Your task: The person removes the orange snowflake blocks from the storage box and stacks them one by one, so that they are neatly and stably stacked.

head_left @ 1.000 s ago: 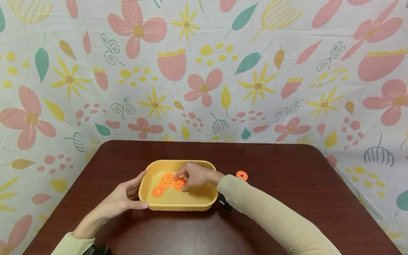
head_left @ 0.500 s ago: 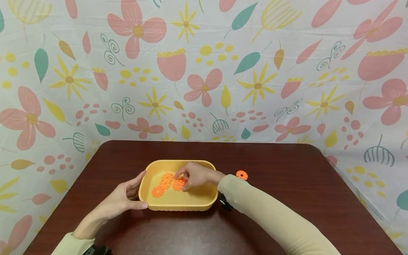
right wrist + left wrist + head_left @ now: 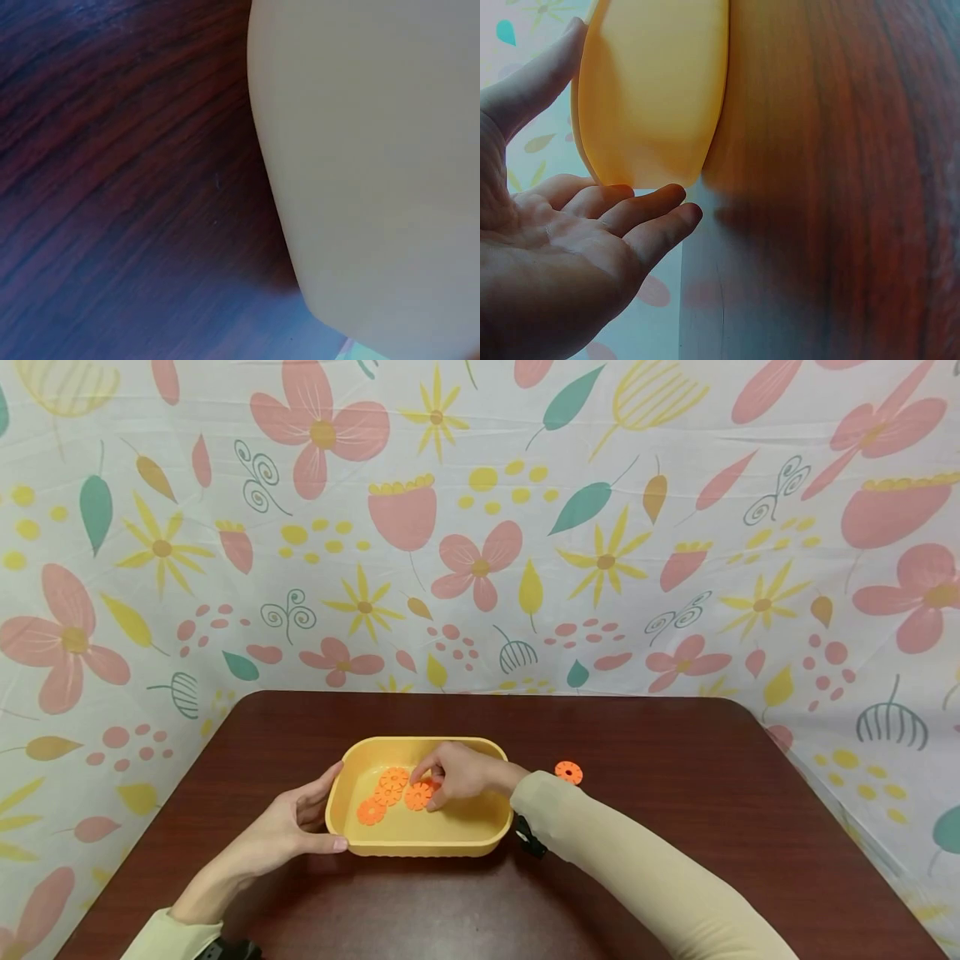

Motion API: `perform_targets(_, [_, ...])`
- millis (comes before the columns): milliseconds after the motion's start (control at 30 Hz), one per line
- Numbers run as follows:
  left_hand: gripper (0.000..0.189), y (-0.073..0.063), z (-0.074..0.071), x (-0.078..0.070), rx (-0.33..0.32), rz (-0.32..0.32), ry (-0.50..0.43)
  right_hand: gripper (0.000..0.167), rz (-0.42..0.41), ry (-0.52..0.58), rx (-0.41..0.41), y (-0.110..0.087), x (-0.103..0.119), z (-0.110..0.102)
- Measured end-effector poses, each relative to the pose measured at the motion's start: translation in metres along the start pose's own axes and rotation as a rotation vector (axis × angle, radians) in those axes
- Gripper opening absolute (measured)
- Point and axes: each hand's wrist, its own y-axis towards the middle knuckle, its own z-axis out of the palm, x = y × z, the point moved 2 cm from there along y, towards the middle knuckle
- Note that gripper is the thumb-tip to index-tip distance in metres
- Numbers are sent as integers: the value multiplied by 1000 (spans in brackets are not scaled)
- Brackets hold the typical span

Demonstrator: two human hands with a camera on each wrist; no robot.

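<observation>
A yellow plastic tub (image 3: 420, 848) stands on the table, its near end wall (image 3: 652, 90) filling much of the left wrist view. My left hand (image 3: 288, 827) holds its left end, thumb at the near corner and fingers round the far one. Inside lie several orange notched plastic discs, one (image 3: 371, 812) at the left and overlapping ones (image 3: 390, 785) beside it. My right hand (image 3: 465, 772) reaches into the tub and pinches an orange notched disc (image 3: 417, 797) between thumb and index finger. Another disc shows partly behind it, half hidden by the fingers.
A single orange notched disc (image 3: 569, 772) lies on the dark wooden table (image 3: 645, 752), right of the tub and just beyond the right sleeve. A flower-patterned cloth (image 3: 480, 643) hangs behind the table. In the right wrist view a pale, blurred surface (image 3: 375, 180) covers the right side.
The disc at the right fingertips has shifted very slightly to the left and turned a little. The left hand and the tub have stayed in place.
</observation>
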Motion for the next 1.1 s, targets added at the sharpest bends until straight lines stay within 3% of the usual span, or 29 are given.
perform_targets(467, [105,-3,0,-5,-1,4,6,38,-59,54,-23,-6,12,-2])
perform_targets(867, [106,-1,1,-1,0,-5,-5,40,-67,198,-54,-13,12,-6])
perform_targets(1100, [106,0,1,0,1,-6,2,40,-83,184,-83,-19,16,-13])
